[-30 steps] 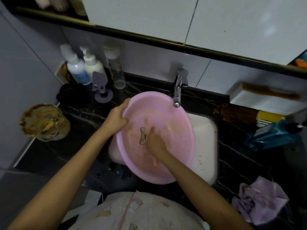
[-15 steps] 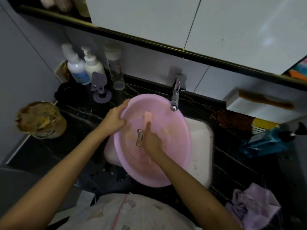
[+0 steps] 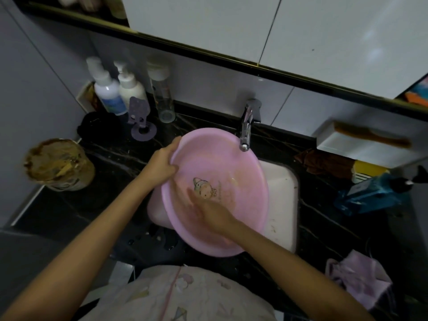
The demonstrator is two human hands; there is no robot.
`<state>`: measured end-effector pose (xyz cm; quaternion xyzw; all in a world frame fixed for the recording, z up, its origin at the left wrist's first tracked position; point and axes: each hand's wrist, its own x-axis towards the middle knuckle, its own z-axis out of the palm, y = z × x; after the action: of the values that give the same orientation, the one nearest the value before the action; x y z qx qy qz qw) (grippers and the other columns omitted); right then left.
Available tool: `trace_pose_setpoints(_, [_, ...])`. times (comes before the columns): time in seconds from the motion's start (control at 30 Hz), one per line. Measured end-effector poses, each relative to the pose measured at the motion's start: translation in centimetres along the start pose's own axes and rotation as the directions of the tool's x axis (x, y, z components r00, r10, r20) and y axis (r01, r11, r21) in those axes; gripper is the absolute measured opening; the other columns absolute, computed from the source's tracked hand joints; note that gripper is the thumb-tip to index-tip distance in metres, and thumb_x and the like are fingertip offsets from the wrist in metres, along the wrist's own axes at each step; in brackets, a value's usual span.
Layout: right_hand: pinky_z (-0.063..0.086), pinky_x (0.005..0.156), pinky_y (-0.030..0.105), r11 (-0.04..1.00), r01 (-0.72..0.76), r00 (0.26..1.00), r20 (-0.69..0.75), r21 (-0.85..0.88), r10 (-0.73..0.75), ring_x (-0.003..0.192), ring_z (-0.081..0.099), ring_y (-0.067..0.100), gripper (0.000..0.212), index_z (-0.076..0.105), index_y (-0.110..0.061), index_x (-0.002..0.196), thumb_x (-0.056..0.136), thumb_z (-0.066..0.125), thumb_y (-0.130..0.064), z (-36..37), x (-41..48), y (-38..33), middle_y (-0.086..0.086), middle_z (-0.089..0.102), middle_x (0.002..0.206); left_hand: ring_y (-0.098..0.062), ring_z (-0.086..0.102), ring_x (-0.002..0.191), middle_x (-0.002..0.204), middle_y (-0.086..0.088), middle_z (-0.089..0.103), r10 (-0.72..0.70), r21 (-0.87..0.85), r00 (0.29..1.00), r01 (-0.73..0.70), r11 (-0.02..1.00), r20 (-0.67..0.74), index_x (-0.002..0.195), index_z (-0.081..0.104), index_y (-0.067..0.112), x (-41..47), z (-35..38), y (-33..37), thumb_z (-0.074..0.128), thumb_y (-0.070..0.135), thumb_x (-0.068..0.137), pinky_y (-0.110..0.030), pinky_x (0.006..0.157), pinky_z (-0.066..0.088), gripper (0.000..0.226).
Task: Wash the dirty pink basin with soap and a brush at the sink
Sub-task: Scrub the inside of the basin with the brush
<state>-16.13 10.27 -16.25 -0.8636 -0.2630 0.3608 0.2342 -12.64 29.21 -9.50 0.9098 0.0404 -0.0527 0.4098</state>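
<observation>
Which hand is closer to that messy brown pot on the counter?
Left. The left hand grips the rim of the pink basin on the side facing the brown pot. The right hand lies inside the basin, farther from it.

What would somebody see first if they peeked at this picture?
The big pink basin sits tilted over the white sink, right under the tap, with a little cartoon figure printed inside. The left hand grips its rim, while the right hand lies flat inside it, blurred. Off to the left on the dark counter stands a pot smeared with brown muck.
</observation>
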Motion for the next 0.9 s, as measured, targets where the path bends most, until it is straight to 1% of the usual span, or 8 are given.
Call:
trace_pose_setpoints(0.13, [0.046,0.078,0.037,0.928,-0.096,0.993,0.028,-0.361,0.114,0.098,0.060,0.031,0.068,-0.004,-0.031,0.151,0.098,0.037,-0.018,-0.2,-1.9,4.6,0.018,0.060,0.117,-0.030,0.050,0.118,0.133,-0.018,0.048,-0.036,0.025,0.999,0.035,0.999,0.018,0.150,0.015,0.015,-0.5,0.1,-0.7,0.052,-0.009,0.081,-0.023,0.087,0.036,0.082])
trace_pose_setpoints(0.3, [0.049,0.069,0.036,0.902,-0.428,0.884,-0.238,-0.060,0.403,0.082,0.060,0.027,0.058,-0.004,-0.017,0.151,0.102,0.027,-0.023,-2.1,1.1,4.1,0.015,0.061,0.098,-0.026,0.050,0.118,0.132,-0.015,0.048,-0.031,0.009,0.999,0.031,0.999,-0.011,0.150,0.017,0.014,-0.6,0.2,-0.7,0.054,-0.008,0.081,-0.022,0.088,0.037,0.081])
trace_pose_setpoints(0.43, [0.047,0.088,0.037,0.781,-0.623,0.776,-0.159,-0.044,0.610,0.111,0.058,0.031,0.052,0.020,-0.001,0.147,0.100,0.036,-0.015,-1.6,1.2,2.1,0.018,0.053,0.129,-0.028,0.043,0.127,0.141,-0.017,0.043,-0.027,-0.018,0.999,0.026,1.000,-0.038,0.148,0.020,0.012,-1.0,0.1,-0.3,0.054,-0.011,0.080,-0.018,0.092,0.031,0.079])
trace_pose_setpoints(0.5, [0.047,0.080,0.032,0.816,-0.578,0.816,-0.006,-0.029,0.578,0.109,0.059,0.031,0.037,0.049,0.001,0.130,0.096,0.044,-0.013,-0.9,-0.8,0.8,0.018,0.058,0.124,-0.029,0.044,0.127,0.140,-0.018,0.043,-0.015,-0.014,0.999,0.014,1.000,-0.046,0.148,0.020,0.011,-0.9,0.1,-0.1,0.053,-0.011,0.080,-0.019,0.091,0.032,0.079])
trace_pose_setpoints(0.57, [0.044,0.070,0.027,0.844,-0.535,0.843,0.078,0.026,0.532,0.101,0.061,0.029,0.032,0.055,0.001,0.122,0.095,0.046,-0.013,0.1,-1.6,-0.5,0.018,0.061,0.119,-0.028,0.045,0.126,0.140,-0.017,0.044,-0.016,-0.003,0.999,0.016,1.000,-0.046,0.148,0.019,0.011,-0.8,0.1,0.1,0.053,-0.011,0.080,-0.019,0.091,0.032,0.079])
trace_pose_setpoints(0.77, [0.044,0.088,0.039,0.830,-0.550,0.821,-0.118,0.097,0.558,0.114,0.054,0.034,0.063,-0.001,-0.004,0.150,0.099,0.034,-0.013,-0.6,1.3,0.5,0.022,0.050,0.133,-0.029,0.050,0.119,0.135,-0.018,0.048,-0.011,0.037,0.999,0.012,0.999,-0.036,0.149,0.017,0.013,-0.8,0.0,-0.3,0.054,-0.008,0.080,-0.022,0.088,0.036,0.082])
trace_pose_setpoints(0.83, [0.047,0.087,0.038,0.750,-0.654,0.743,-0.099,0.099,0.662,0.113,0.056,0.033,0.060,0.010,0.002,0.148,0.098,0.038,-0.016,-0.9,1.3,1.9,0.020,0.053,0.131,-0.029,0.048,0.122,0.138,-0.017,0.046,-0.024,0.027,0.999,0.025,0.999,-0.036,0.150,0.017,0.013,-0.7,0.0,-0.2,0.054,-0.008,0.080,-0.023,0.091,0.035,0.082])
trace_pose_setpoints(0.9, [0.048,0.082,0.034,0.774,-0.631,0.776,0.022,0.052,0.631,0.109,0.059,0.031,0.042,0.041,0.006,0.134,0.097,0.040,-0.015,0.3,0.4,0.7,0.019,0.057,0.125,-0.028,0.048,0.123,0.139,-0.016,0.045,-0.026,0.027,0.999,0.027,0.999,-0.040,0.149,0.017,0.013,-0.7,0.0,0.1,0.054,-0.009,0.080,-0.022,0.091,0.035,0.082])
